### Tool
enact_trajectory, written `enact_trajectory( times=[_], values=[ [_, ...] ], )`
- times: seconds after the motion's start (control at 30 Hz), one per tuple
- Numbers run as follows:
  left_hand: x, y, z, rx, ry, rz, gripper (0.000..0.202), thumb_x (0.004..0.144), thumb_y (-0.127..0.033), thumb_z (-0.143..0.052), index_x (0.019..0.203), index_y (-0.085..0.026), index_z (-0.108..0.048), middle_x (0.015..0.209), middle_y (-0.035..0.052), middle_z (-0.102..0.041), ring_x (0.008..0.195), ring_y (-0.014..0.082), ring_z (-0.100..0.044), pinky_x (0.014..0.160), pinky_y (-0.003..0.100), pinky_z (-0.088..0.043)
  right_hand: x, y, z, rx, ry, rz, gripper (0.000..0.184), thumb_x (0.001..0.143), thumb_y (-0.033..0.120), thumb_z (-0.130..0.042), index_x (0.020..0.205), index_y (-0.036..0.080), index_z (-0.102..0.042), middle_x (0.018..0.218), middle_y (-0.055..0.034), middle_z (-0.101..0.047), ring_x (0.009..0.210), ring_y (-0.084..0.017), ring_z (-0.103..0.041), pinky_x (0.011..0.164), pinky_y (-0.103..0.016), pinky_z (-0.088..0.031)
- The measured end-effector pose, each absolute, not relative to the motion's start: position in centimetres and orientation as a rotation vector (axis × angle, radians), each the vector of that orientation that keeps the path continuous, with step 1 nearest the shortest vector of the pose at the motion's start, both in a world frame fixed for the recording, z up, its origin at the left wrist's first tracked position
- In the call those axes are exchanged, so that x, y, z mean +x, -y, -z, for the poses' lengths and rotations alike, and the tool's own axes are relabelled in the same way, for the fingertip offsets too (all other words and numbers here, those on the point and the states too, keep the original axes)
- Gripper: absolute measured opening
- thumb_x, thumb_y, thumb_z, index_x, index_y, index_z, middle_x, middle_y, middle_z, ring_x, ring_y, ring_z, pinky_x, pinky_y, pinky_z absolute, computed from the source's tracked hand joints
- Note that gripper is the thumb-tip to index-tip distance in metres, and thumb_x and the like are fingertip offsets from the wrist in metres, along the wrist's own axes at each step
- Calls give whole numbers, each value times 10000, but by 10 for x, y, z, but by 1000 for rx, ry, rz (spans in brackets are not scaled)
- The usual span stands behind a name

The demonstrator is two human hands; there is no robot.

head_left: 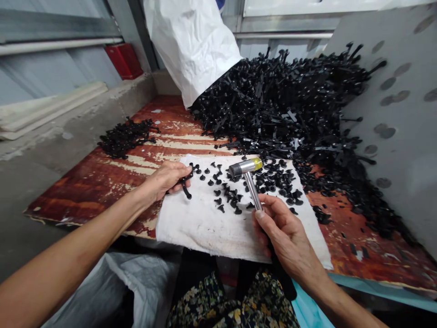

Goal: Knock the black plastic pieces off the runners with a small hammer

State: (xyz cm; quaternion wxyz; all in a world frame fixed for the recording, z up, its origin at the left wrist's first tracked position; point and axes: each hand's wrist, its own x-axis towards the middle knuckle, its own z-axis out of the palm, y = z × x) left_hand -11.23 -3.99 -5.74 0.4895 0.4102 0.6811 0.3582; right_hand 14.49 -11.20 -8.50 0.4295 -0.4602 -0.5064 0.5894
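My right hand (pixel 287 237) grips the metal shaft of a small mallet (pixel 246 172) with a silver and yellow head, held raised over a white cloth (pixel 205 223). My left hand (pixel 168 178) is closed on a black plastic strip of parts (pixel 186 186) at the cloth's left edge. Several small black plastic pieces (pixel 269 182) lie scattered across the cloth between and beyond the two hands.
A big heap of black plastic strips (pixel 290 105) spills from a white sack (pixel 193 43) onto a worn red board (pixel 112 177). A smaller black pile (pixel 124 136) lies at the left. A grey panel (pixel 399 118) stands at the right; a bag (pixel 136 287) sits below.
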Motion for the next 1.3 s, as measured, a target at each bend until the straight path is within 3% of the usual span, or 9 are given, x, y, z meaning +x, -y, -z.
enact_trajectory(
  times=[0.6, 0.83, 0.93, 1.03, 1.1, 1.2, 1.3],
  values=[
    [-114, 38, 63, 1098, -1710, -863, 303, 808, -237, -610, 530, -132, -551, 436, 10, -554, 264, 34, -329, 278, 142, -178, 146, 111, 87, -1155, 1286, -1452, 360, 868, 491, -614, 1079, 220, -503, 584, 100, -437, 412, -78, -364, 343, -184, -299],
    [-115, 30, 55, 1134, -1822, -710, 330, 820, -221, -592, 506, -143, -528, 399, 8, -517, 240, 45, -298, 271, 166, -136, 149, 114, 89, -1211, 1438, -1355, 338, 937, 422, -496, 1198, 206, -500, 621, 81, -460, 427, -88, -361, 366, -204, -309],
    [-113, 29, 55, 1121, -1817, -722, 318, 811, -211, -595, 508, -144, -526, 405, 11, -527, 238, 47, -300, 271, 169, -139, 149, 106, 84, -1236, 1678, -1164, 418, 958, 315, -433, 1353, 183, -471, 709, 26, -561, 492, -111, -448, 445, -232, -400],
    [-111, 31, 56, 1074, -1786, -781, 304, 817, -196, -582, 524, -142, -524, 419, 12, -539, 245, 42, -302, 277, 163, -144, 140, 85, 74, -1058, 2008, -837, 492, 933, 189, -386, 1417, 168, -473, 795, -34, -609, 684, -167, -574, 644, -302, -512],
    [-110, 32, 56, 1057, -1781, -792, 299, 820, -188, -583, 531, -142, -522, 417, 6, -531, 247, 41, -306, 281, 160, -148, 129, 67, 67, -972, 2167, -552, 542, 920, 146, -349, 1450, 163, -460, 881, -76, -602, 767, -200, -581, 705, -344, -519],
    [-107, 34, 52, 1054, -1787, -774, 316, 823, -168, -577, 515, -140, -514, 411, 0, -514, 248, 39, -311, 285, 159, -157, 111, 45, 64, -1150, 2394, -255, 620, 884, 91, -334, 1495, 149, -418, 940, -101, -567, 693, -196, -533, 630, -330, -492],
    [-106, 34, 50, 1065, -1784, -761, 349, 835, -162, -565, 492, -136, -509, 410, -2, -503, 249, 33, -306, 288, 157, -154, 101, 35, 69, -1283, 2578, -156, 652, 858, 67, -377, 1494, 200, -431, 919, -74, -559, 561, -145, -441, 552, -282, -434]
  ],
)
